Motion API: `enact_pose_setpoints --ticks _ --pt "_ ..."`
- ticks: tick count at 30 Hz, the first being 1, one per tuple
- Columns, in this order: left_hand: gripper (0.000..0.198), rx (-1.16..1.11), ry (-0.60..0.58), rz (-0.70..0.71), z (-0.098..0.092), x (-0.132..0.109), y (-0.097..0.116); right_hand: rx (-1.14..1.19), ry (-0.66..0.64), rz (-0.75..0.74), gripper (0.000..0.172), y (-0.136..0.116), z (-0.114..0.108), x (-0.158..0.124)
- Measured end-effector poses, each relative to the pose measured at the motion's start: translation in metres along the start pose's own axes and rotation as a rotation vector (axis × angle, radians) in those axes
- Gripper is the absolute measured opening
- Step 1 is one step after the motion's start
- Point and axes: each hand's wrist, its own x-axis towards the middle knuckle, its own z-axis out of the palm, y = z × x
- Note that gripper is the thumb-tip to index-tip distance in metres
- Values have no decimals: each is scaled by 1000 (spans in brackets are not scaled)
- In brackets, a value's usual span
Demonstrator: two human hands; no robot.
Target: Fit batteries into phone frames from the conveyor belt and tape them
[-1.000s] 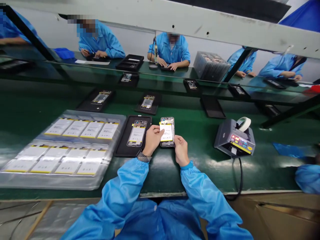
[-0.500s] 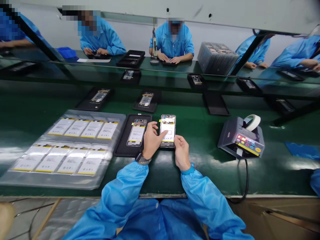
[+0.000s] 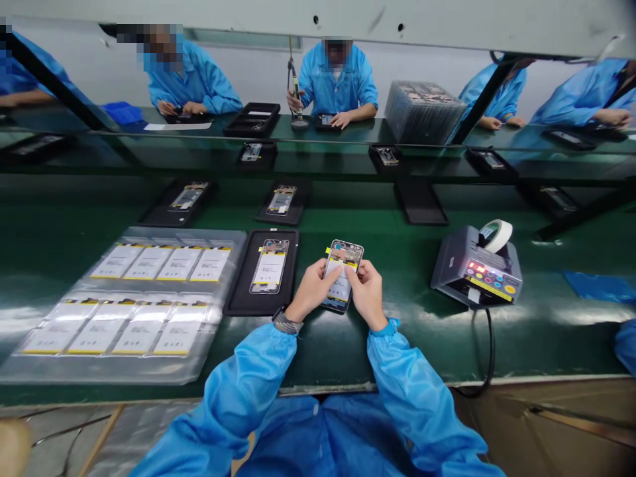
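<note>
Since half a second ago you have lifted the silver, open-backed phone chassis [image 3: 342, 278], with its white, yellow-edged battery, off the green tabletop [image 3: 422, 331]. It then lay flat just beside the black tray. It is now raised and tilted, its top leaning to the right.

Your left hand [image 3: 312, 291] is closed on the lower left edge of the phone chassis, with one finger laid across the battery face. Your right hand [image 3: 370, 295], which earlier touched only the bottom corner, is now clamped on the right edge, thumb towards the battery. Both hands meet at the chassis, above the near half of the tabletop.

Just left of your left hand lies the shallow black rectangular tray [image 3: 238, 295], unchanged in place. A second chassis [image 3: 269, 266] lies flat in it. Farther left sits the clear plastic blister tray [image 3: 124, 368], which holds two rows of white batteries.

To your right, well apart from both hands, stands the grey tape dispenser [image 3: 462, 262]. A white tape roll [image 3: 499, 235] sits on top of it, and its black cable [image 3: 489, 351] runs over the near edge. Across the line, a person in a blue coat [image 3: 338, 86] works at a farther bench with one hand on a hanging tool.
</note>
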Motion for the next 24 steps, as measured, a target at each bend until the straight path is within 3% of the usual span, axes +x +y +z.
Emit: enact_pose_setpoints --ticks 5,24 --pt "37 223 180 125 5 -1 -7 -38 -31 -34 28 -1 3 -7" --pt "32 405 250 192 9 -8 -1 -167 42 -101 32 3 4 -10"
